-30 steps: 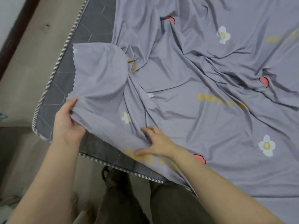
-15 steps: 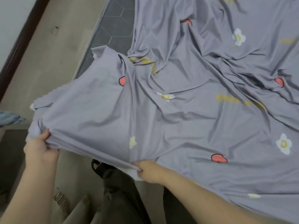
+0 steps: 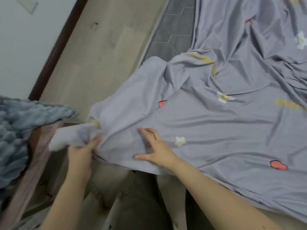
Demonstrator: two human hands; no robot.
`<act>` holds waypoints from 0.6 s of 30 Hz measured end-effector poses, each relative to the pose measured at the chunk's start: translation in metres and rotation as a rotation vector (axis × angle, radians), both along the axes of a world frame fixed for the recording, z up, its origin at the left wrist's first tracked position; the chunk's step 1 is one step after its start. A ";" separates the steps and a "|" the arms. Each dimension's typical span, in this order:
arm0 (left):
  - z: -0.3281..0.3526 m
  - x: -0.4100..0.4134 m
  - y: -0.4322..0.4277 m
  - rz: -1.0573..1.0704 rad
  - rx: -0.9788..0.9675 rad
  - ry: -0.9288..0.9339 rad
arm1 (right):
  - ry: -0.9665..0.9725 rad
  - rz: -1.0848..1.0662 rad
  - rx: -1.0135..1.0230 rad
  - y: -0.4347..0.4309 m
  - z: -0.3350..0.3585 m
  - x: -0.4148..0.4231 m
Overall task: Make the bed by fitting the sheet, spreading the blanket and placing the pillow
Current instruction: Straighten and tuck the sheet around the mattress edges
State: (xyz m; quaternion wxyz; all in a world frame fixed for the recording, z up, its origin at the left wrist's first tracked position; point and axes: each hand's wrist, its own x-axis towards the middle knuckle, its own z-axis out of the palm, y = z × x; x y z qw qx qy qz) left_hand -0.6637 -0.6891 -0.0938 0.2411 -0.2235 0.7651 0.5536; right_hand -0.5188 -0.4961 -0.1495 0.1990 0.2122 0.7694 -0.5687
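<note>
Under both hands, left hand [image 3: 79, 154] grips sheet [image 3: 207, 130]; right hand [image 3: 157, 151] presses flat.

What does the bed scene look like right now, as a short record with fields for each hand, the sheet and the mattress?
left hand: grips a bunched corner of the sheet
right hand: fingers spread, pressing flat on the sheet
sheet: lilac with printed flowers, wrinkled, corner not yet fitted
mattress: grey quilted top bare along the far left edge
blanket: blue-grey, heaped at the left, off the bed
</note>
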 end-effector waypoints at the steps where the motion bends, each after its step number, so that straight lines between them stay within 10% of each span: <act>1: -0.003 0.000 -0.004 -0.226 -0.103 0.031 | 0.000 -0.063 -0.010 -0.007 0.001 -0.010; 8: -0.029 -0.014 -0.004 -1.390 -0.321 -0.206 | -0.151 -0.796 -0.331 -0.009 -0.003 -0.050; 13: -0.036 -0.028 0.040 -1.500 -0.358 -0.158 | -0.286 -1.175 -0.396 0.021 -0.021 -0.062; 18: -0.041 -0.066 0.109 -1.330 -0.375 -0.111 | -0.455 -1.098 -0.230 0.065 -0.040 -0.050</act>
